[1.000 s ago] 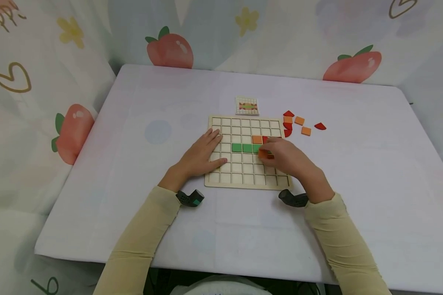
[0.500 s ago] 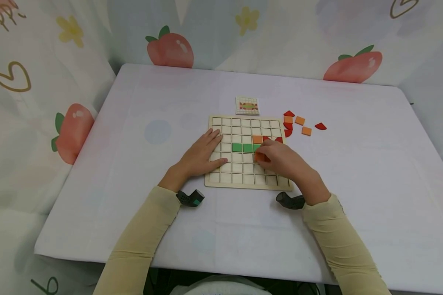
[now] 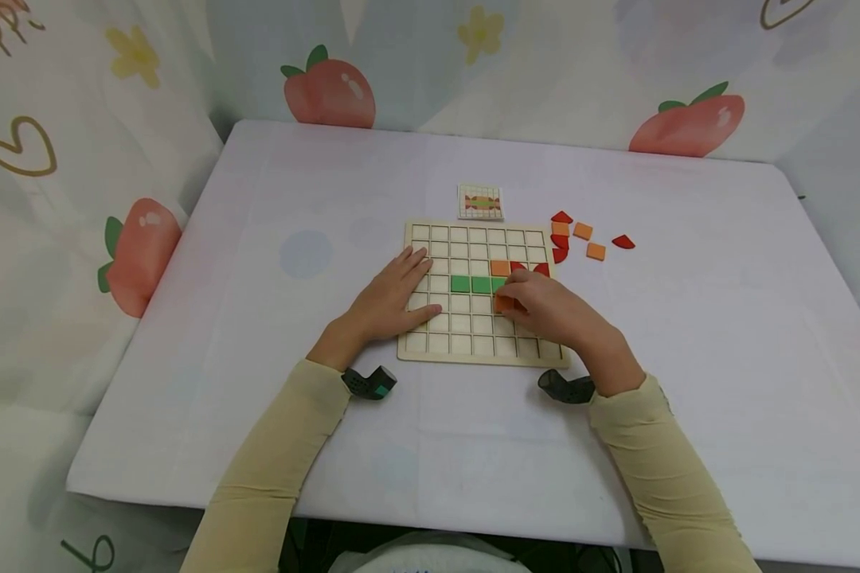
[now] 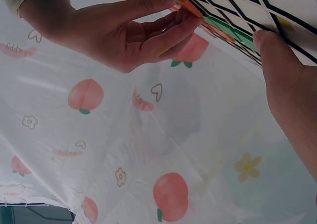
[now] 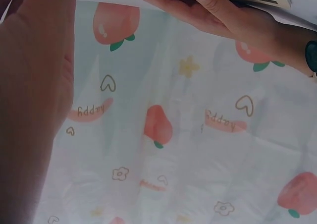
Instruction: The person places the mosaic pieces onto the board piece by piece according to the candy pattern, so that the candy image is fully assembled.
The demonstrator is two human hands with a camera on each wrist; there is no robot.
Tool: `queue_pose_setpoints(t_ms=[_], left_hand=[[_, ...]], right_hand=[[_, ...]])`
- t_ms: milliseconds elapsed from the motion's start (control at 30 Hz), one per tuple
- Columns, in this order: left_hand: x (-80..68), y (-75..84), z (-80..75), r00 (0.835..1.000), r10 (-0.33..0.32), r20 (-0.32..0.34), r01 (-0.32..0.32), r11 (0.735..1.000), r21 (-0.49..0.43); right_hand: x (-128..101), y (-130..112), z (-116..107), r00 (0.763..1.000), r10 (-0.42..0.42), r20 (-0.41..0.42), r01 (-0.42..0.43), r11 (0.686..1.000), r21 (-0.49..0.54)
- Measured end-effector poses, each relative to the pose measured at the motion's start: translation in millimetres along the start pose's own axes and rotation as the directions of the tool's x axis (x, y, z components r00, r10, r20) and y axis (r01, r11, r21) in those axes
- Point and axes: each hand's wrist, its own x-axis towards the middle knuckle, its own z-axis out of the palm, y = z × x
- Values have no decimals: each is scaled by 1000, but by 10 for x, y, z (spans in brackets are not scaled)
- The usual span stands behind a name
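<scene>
Strawberry-print cloth backs the white tabletop [image 3: 258, 199]. On the grid board [image 3: 430, 350], green, orange and red tiles fill few cells; loose tiles [image 3: 588, 237] remain. Right hand [image 3: 552, 310] apparently pinches an orange tile [image 3: 503, 303] there; left hand [image 3: 387, 302] presses flat.

Bright, even light, faint shadows; both wrist views soft, washed-out.

Loose tiles [image 3: 580, 235] right of board [image 3: 430, 347]

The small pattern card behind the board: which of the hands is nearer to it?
Right, narrowly. The right hand rests on the board below and slightly right of the card, pinching an orange tile. The left hand lies flat at the board's left edge, farther away.
</scene>
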Motion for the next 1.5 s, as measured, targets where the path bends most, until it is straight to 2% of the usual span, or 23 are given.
queue_pose_setpoints(t_ms=[533, 1100, 1500], left_hand=[[10, -16, 16, 1000, 14, -15, -14, 1000, 2], [18, -22, 21, 1000, 20, -22, -20, 1000, 0], [11, -17, 20, 1000, 18, -19, -18, 1000, 0]], right_hand=[[-12, 12, 23, 999, -32, -17, 32, 999, 19], [-6, -6, -18, 999, 29, -14, -29, 1000, -7], [-38, 13, -75, 999, 40, -23, -40, 999, -19]])
